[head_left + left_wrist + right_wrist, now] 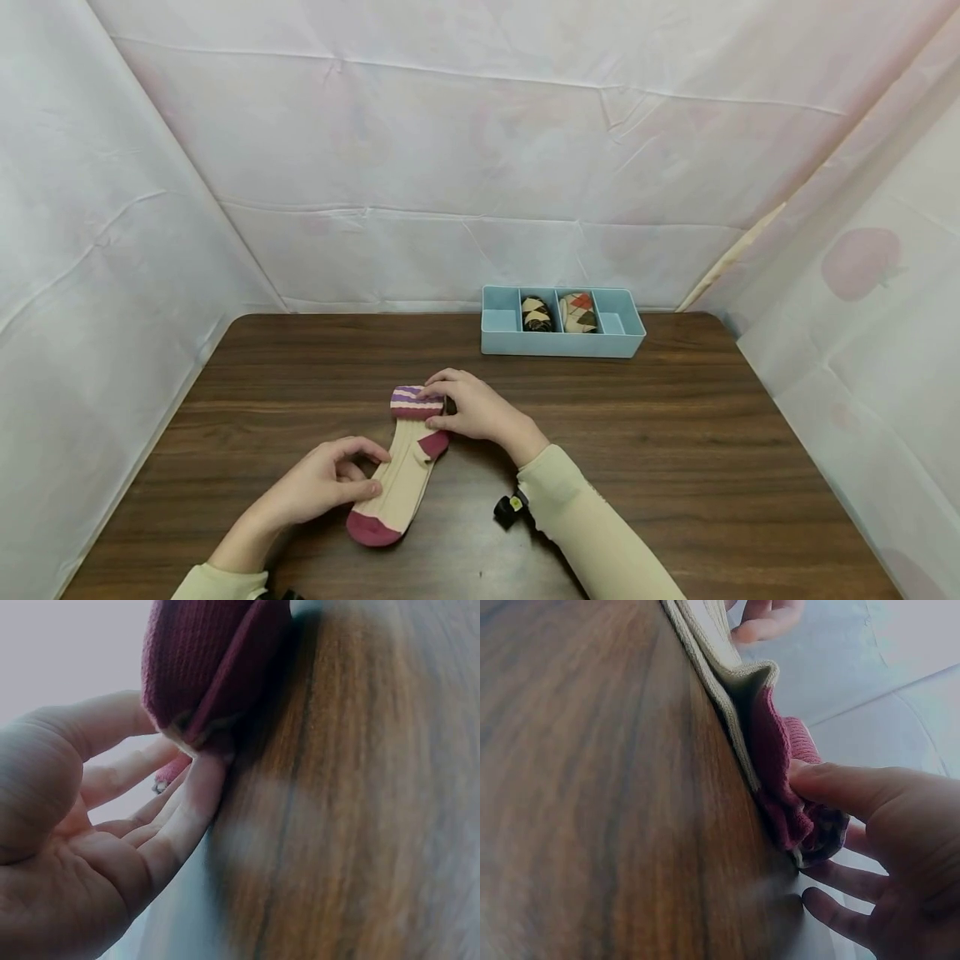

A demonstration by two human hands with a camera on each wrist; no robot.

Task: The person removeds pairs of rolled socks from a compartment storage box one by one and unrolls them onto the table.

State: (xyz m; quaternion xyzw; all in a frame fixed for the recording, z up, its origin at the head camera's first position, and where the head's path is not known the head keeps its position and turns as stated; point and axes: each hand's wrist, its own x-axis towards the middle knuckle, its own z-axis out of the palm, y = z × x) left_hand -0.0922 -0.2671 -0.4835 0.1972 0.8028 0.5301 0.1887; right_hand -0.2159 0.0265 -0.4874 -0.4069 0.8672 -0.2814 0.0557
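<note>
A pair of cream knee-style socks (399,492) lies flat on the table, one on the other, with maroon toes and heels. Its purple-and-white striped cuff (408,400) is folded over at the far end. At the left edge near the toes, my left hand (322,483) pinches the socks; the left wrist view has the maroon toe (206,667) between thumb and fingers. My right hand (480,408) holds the cuff end, thumb against the maroon heel (769,739) in the right wrist view and fingertips around the fold. The cuff's underside is hidden.
A light blue divided box (555,344) stands at the back of the dark wooden table (637,450). Its two middle compartments hold a rolled black-and-cream sock (536,314) and a rolled argyle sock (577,313). White curtains (450,167) hang around the table.
</note>
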